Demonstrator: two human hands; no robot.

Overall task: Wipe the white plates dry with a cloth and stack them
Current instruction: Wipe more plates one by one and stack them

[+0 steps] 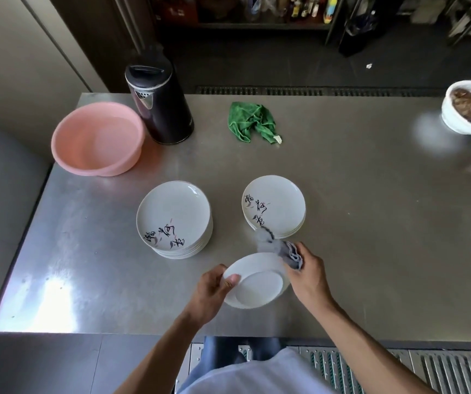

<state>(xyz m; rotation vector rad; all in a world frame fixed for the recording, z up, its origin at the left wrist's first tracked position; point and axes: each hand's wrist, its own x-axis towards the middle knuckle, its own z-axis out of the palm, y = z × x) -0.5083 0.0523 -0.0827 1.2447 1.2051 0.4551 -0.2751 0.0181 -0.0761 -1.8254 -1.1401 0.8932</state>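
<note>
At the lower centre of the frame, above the near edge of the steel table, a white plate is held clear of the surface. It is tilted, with its underside and foot ring turned up toward the camera.

The left hand grips the plate's left rim, with the thumb lying across the underside and the fingers curled beneath. The right hand is closed round a bunched grey cloth, which touches the plate's upper right rim. A loose end of the cloth is blurred and rises toward the stack behind it.

Two stacks of matching plates stand on the table beyond the hands, and they are apart from each other. The left stack, at centre left, is the taller; its top plate faces up and shows black brush lettering near its lower edge. The right stack, at centre, is shorter, with lettering on the left part of its top plate. The number of plates in either stack cannot be determined.

In the upper left of the frame, a pink basin sits on the table corner. A black kettle stands just beside it, to its right. A crumpled green cloth lies at upper centre. A white bowl with brown contents stands at the upper right edge and is partly blurred.
</note>
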